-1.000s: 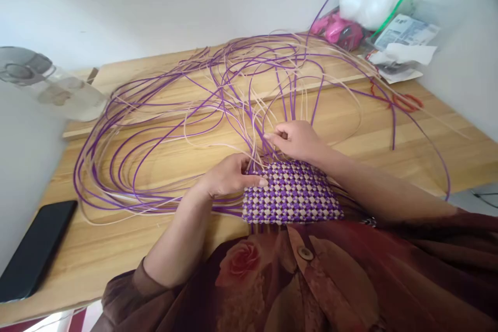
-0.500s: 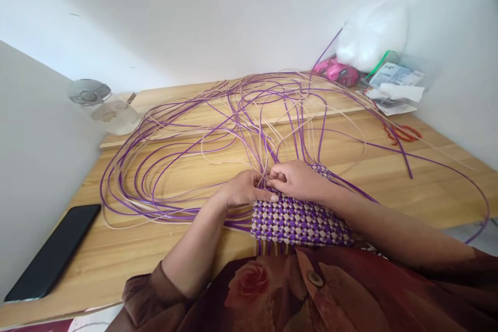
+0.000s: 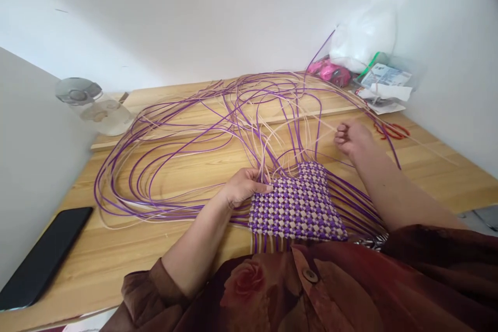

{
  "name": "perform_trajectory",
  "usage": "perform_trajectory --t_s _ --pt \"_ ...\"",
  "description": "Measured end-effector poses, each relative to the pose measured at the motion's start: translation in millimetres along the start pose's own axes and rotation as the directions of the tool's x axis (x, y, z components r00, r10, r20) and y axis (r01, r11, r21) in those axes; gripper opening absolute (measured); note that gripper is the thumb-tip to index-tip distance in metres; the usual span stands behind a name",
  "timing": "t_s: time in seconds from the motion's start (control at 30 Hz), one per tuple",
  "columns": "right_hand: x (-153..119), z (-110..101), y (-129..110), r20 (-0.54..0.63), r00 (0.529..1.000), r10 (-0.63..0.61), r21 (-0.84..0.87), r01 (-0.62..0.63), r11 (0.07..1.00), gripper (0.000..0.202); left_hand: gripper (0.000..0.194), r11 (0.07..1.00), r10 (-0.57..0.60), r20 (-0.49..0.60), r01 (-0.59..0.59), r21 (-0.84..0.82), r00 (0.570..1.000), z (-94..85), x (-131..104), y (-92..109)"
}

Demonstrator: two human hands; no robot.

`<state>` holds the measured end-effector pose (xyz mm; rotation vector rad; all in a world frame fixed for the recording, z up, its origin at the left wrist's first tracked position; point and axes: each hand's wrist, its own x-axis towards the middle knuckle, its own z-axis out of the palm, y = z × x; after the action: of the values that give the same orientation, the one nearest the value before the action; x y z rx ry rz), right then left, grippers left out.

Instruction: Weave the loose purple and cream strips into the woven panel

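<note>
In front of me lies a woven panel in a purple and beige check. Long purple and beige strands fan out from its edges across the table. My left hand grips the panel's upper left corner, thumb on top and fingers behind. Out to the right, my right hand is closed in a pinch on a beige strand, which stretches toward the panel's upper edge.
A black phone lies at the left, with a clear grey-lidded bottle behind it. Orange-handled scissors, papers, a pink item and a white bag sit at the right. A wooden strip crosses the table.
My right hand has moved from the panel's upper edge out to the right, drawing a beige strand with it. My left hand stays at the corner, and more of the panel shows.
</note>
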<state>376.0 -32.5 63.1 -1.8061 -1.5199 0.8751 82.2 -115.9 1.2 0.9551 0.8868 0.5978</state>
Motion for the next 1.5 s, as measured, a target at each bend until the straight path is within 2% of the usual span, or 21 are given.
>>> perform_trajectory --t_s 0.1,0.2,0.3,0.33,0.4,0.47,0.5,0.53,0.67,0.73,0.8,0.9,1.0,1.03,1.07,1.13,1.23,1.3,1.37,1.43,1.5 --pt "-6 2 11 -0.009 0.998 0.062 -0.077 -0.062 0.995 0.039 0.028 0.999 -0.030 -0.019 0.030 -0.017 0.999 0.7 0 1" --pt "-19 18 6 -0.058 0.997 0.048 -0.192 -0.059 0.980 0.021 0.029 0.998 -0.055 -0.030 0.054 -0.033 0.998 1.4 -1 2" --pt "-40 32 -18 -0.118 0.972 -0.203 -0.369 0.146 0.918 0.029 0.029 0.997 -0.063 -0.059 0.060 -0.047 0.996 2.6 -1 2" --pt "-50 37 -28 -0.073 0.946 -0.316 -0.399 0.263 0.879 0.030 0.030 0.997 -0.065 -0.069 0.062 -0.051 0.995 3.1 0 2" --pt "-69 49 -44 0.160 0.866 -0.474 -0.310 0.500 0.809 0.027 0.030 0.997 -0.065 -0.087 0.061 -0.052 0.994 4.0 0 1" --pt "-84 63 -52 0.422 0.730 -0.538 -0.157 0.643 0.750 0.026 0.031 0.998 -0.054 -0.104 0.050 -0.041 0.993 4.8 1 1" --pt "-88 71 -51 0.491 0.675 -0.551 -0.134 0.684 0.717 0.024 0.032 0.999 -0.046 -0.113 0.042 -0.035 0.993 5.1 1 1" --pt "-91 78 -49 0.517 0.650 -0.556 -0.159 0.712 0.684 0.022 0.032 0.999 -0.038 -0.123 0.034 -0.030 0.992 5.4 1 1" --pt "-86 93 -32 0.461 0.723 -0.515 -0.371 0.684 0.628 0.025 0.033 1.000 -0.013 -0.150 0.010 -0.015 0.989 5.8 1 0" --pt "-82 95 -27 0.469 0.730 -0.497 -0.380 0.675 0.633 0.022 0.033 1.000 0.001 -0.143 -0.003 -0.015 0.990 4.9 1 0" --pt "-79 96 -25 0.426 0.719 -0.548 -0.336 0.689 0.642 0.017 0.033 1.000 0.003 -0.117 -0.007 -0.028 0.993 3.4 0 0" --pt "-73 96 -23 0.342 0.646 -0.682 -0.234 0.762 0.604 0.028 0.032 0.999 -0.006 -0.067 0.003 -0.043 0.998 0.7 0 1" --pt "-66 90 -21 0.340 0.536 -0.773 -0.165 0.843 0.512 0.025 0.029 0.999 -0.025 -0.023 0.024 -0.044 0.999 -1.3 0 2" --pt "-63 86 -22 0.334 0.523 -0.784 -0.151 0.851 0.503 0.024 0.029 0.999 -0.034 -0.010 0.034 -0.043 0.999 -1.8 0 3" --pt "-62 82 -24 0.317 0.531 -0.786 -0.137 0.846 0.516 0.023 0.028 0.998 -0.044 0.002 0.044 -0.040 0.999 -2.2 0 3" --pt "-61 74 -29 0.289 0.602 -0.744 -0.085 0.790 0.607 0.024 0.028 0.997 -0.063 0.039 0.065 -0.029 0.997 -3.0 -2 5" --pt "-67 68 -39 0.387 0.711 -0.587 -0.080 0.660 0.747 0.030 0.029 0.996 -0.087 0.088 0.089 -0.013 0.992 -3.8 -5 7" --pt "-74 66 -44 0.507 0.713 -0.485 -0.222 0.651 0.725 0.033 0.027 0.995 -0.099 0.084 0.101 -0.019 0.992 -3.5 -6 7" --pt "-82 65 -48 0.590 0.687 -0.424 -0.342 0.688 0.640 0.031 0.026 0.994 -0.099 0.052 0.101 -0.044 0.994 -2.2 -6 6" --pt "-90 63 -53 0.632 0.665 -0.397 -0.374 0.711 0.596 0.026 0.027 0.992 -0.094 0.026 0.096 -0.083 0.995 -0.1 -5 5" --pt "-96 60 -59 0.637 0.676 -0.371 -0.372 0.690 0.620 0.024 0.027 0.989 -0.097 0.020 0.098 -0.110 0.995 2.1 -4 4"
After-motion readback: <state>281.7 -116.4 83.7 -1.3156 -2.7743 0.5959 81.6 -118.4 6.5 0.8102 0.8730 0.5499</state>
